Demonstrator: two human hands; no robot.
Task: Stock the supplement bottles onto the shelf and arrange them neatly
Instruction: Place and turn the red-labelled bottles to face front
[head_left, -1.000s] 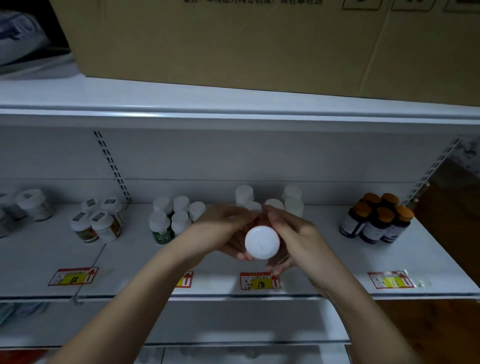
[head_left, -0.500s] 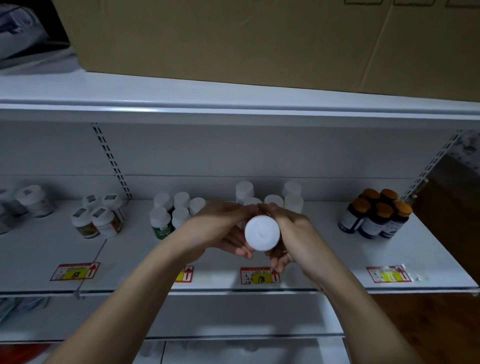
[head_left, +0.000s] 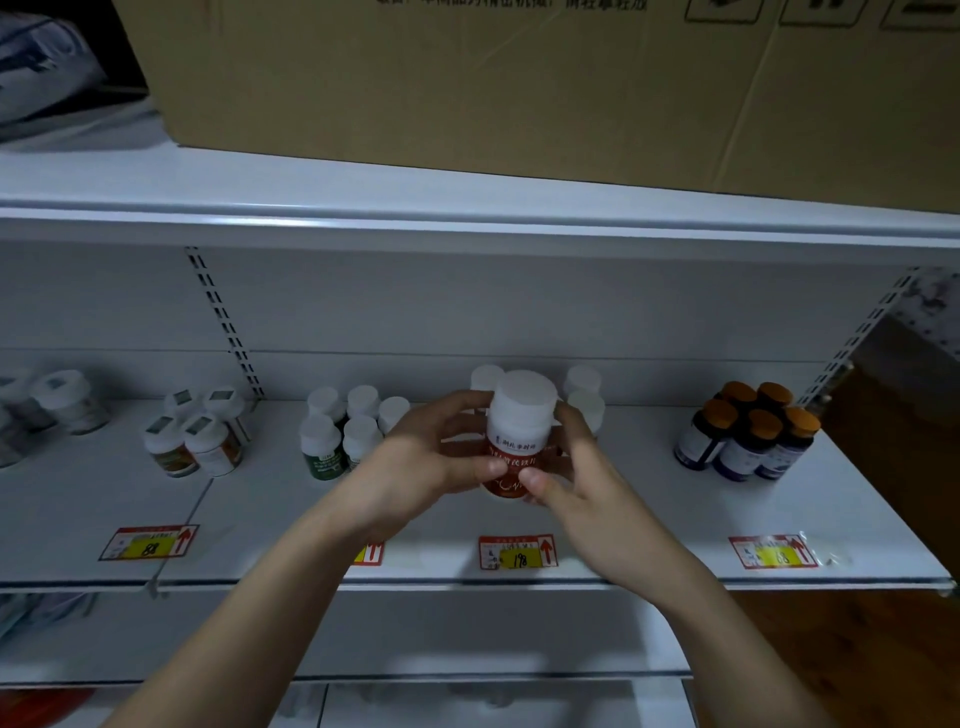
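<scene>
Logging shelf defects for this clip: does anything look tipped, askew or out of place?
Nothing spilled or damaged. At the far left of the shelf, one white-capped bottle seems to lean rather than stand upright. The red-labelled bottle is held upright by the left hand and right hand.

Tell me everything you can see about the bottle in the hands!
The bottle has a wide white cap, plastic by the look of it, and a label that is white on top and red below, with small print. It stands nearly upright, label facing us, in front of the white-capped bottles at the back of the shelf. The left hand and right hand both grip it, thumbs pressed on the red part.
</scene>
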